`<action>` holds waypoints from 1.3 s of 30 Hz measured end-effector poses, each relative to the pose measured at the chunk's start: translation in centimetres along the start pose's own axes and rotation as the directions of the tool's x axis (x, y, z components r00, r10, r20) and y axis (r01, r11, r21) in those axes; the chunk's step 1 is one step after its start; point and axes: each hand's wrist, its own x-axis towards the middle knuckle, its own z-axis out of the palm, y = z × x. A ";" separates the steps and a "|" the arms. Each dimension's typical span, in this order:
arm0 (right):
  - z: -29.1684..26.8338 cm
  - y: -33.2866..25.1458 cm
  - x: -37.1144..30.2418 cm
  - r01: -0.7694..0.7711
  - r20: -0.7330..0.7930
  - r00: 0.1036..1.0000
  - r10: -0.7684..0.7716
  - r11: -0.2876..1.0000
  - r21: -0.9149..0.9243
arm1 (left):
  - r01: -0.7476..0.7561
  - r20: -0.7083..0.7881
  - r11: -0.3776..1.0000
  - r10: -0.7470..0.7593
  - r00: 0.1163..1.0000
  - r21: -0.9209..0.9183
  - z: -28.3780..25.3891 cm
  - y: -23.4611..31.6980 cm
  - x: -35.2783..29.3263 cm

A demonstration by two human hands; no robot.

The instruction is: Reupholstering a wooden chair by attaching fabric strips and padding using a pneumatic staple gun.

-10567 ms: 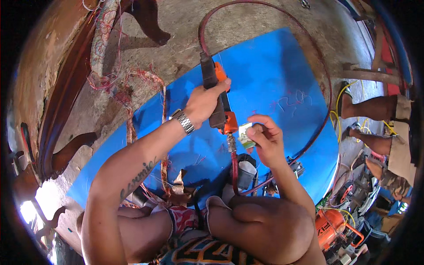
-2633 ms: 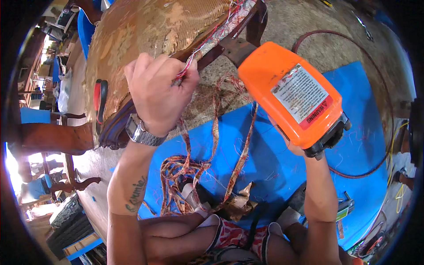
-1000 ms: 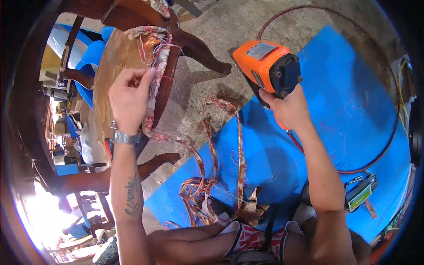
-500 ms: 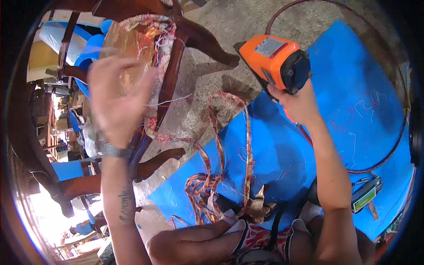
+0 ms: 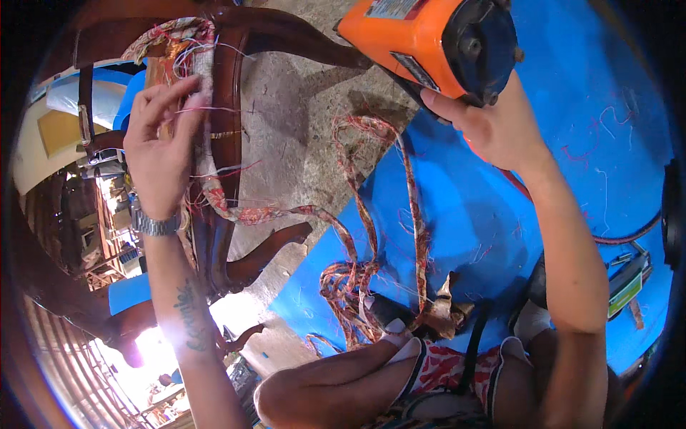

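My right hand (image 5: 500,125) is closed around the grip of an orange and black pneumatic staple gun (image 5: 407,43), held at the upper middle with its nose toward the chair. At the left, a dark wooden chair frame (image 5: 227,93) lies on its side. Along its edge runs a strip of frayed, flower-patterned fabric piping (image 5: 205,146) with loose red and white threads. Thumb and fingers of my left hand (image 5: 161,143) pinch this piping at the frame's edge. From there the strip trails down to a tangled coil (image 5: 346,282) on the blue sheet.
A blue sheet (image 5: 471,236) covers the floor on the right, scattered with thread ends. A dark red hose (image 5: 629,230) curves across it. Brown scraps (image 5: 444,314) lie near my crossed legs, and a small green-edged case (image 5: 629,293) sits at the right. Bare concrete (image 5: 286,143) separates chair and sheet.
My left hand has come from a blurred motion to rest at the piping. The staple gun has moved up and closer to the camera. The whole view has shifted slightly.
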 end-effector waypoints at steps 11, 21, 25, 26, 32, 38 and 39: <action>-0.3 -1.3 0.9 0.256 0.064 0.967 -0.249 0.953 -0.160 | 0.078 -0.012 0.995 -0.078 0.997 0.068 0.3 1.5 -0.5; 1.6 -1.3 1.9 0.078 0.306 0.945 -0.112 0.990 0.120 | 0.032 -0.192 0.997 -0.046 0.980 -0.074 0.9 1.8 -0.4; 1.8 -1.6 3.4 0.093 0.298 0.947 -0.117 0.991 0.093 | 0.072 -0.188 0.991 -0.092 0.978 -0.115 0.9 1.3 -0.9; 1.9 -1.7 3.7 0.048 0.223 0.969 -0.109 0.963 0.264 | 0.087 -0.208 0.990 -0.109 0.972 -0.115 1.0 1.1 -0.9; 1.2 -3.6 5.6 0.419 0.250 0.887 -0.388 0.904 -0.084 | 0.078 -0.227 0.997 -0.081 0.970 -0.018 1.1 1.2 -1.0; 1.5 -3.2 7.0 0.393 0.235 0.893 -0.384 0.919 0.008 | 0.087 -0.258 0.993 -0.064 0.964 0.080 1.2 1.7 0.4; 1.5 -3.4 6.9 0.394 0.239 0.892 -0.384 0.919 0.006 | 0.090 -0.261 0.993 -0.067 0.963 0.077 1.3 1.9 0.6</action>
